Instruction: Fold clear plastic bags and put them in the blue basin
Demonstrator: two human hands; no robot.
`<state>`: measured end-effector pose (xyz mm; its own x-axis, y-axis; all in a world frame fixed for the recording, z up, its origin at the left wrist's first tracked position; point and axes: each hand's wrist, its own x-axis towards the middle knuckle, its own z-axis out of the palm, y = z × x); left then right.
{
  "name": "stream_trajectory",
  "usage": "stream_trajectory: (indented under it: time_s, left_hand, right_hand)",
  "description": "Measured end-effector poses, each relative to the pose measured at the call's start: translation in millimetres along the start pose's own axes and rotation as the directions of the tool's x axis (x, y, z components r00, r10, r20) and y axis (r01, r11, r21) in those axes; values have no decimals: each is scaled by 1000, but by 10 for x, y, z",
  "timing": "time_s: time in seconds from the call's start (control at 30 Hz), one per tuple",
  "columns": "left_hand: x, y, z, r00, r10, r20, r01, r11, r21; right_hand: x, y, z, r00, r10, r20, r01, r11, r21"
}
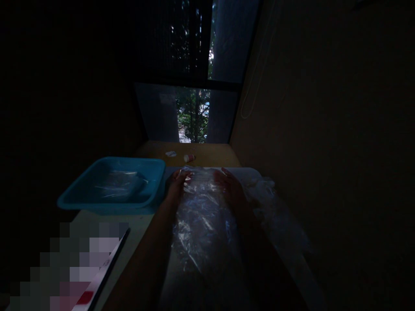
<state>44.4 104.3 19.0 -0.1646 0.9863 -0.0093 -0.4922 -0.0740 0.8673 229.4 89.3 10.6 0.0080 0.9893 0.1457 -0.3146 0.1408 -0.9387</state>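
Note:
A long, crinkled clear plastic bag (pixel 202 216) stretches down the middle of the head view, shiny where the light catches it. At its far end, my left hand (pixel 177 183) grips the left edge with curled fingers. On the opposite edge, my right hand (pixel 228 183) holds the plastic too, its fingers partly behind the film. Beneath the bag is a pale table (pixel 248 172). Dim light hides most finger detail and whatever the bag may contain.
A blue plastic basin (pixel 110 206) on the left contains a clear plastic packet (pixel 118 183). More crumpled plastic (pixel 267 194) lies at right. A small cup (pixel 189 158) and a white scrap (pixel 170 153) lie near the window. A dark pen-like stick (pixel 112 263) lies at lower left. Walls close in both sides.

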Motion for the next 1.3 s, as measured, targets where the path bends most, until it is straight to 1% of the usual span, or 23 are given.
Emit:
stream_trajectory:
  time_s: [0.1, 0.27, 0.43, 0.5, 0.6, 0.67, 0.77, 0.83, 0.9, 1.0, 1.1, 1.2, 1.3]
  left_hand:
    - [30, -25, -20, 999, 15, -28, -16, 1000, -23]
    - [60, -33, -36, 1000, 3, -12, -3, 999, -52]
    - [54, -37, -42, 999, -17, -29, 15, 998, -60]
    - [50, -44, -42, 999, -9, -41, 6, 997, -76]
    - [54, -49, -41, 998, 15, -60, -21, 995, -102]
    - [60, -43, -45, 998, 25, -54, -31, 993, -117]
    - [63, -28, -53, 999, -32, -38, 27, 990, -137]
    - [54, -21, -52, 996, -82, -35, 77, 989, -129]
    - [37, -20, -44, 996, -81, -27, 77, 991, -107]
    - [15, -32, -26, 998, -61, 19, 62, 996, -64]
    - [11, -49, -15, 995, -81, 55, 82, 997, -14]
    - [15, -51, -14, 997, -66, 47, 65, 998, 9]
    - [16, -33, -23, 999, -40, 1, 40, 997, 61]
  right_hand:
    - [16, 34, -2, 1000, -5, 3, 5, 1000, -3]
    - [88, 111, -3, 997, 53, -58, -45, 990, 131]
    - [84, 110, -4, 999, 23, -38, -19, 993, 115]
    - [73, 91, 1, 999, 19, -48, -13, 994, 105]
    - [78, 78, 14, 996, 44, -84, -34, 992, 121]
    - [92, 80, 23, 992, 74, -101, -58, 986, 156]
    - [103, 81, 38, 988, 106, -113, -83, 977, 198]
    - [97, 78, 43, 987, 120, -105, -96, 973, 210]
    - [87, 79, 43, 989, 123, -83, -103, 972, 211]
    - [82, 96, 31, 993, 102, -52, -87, 970, 226]
    - [81, 115, 16, 996, 88, -19, -81, 970, 228]
    - [71, 119, 4, 999, 54, 9, -55, 976, 213]
    - [61, 127, -11, 1000, 0, 24, -3, 992, 124]
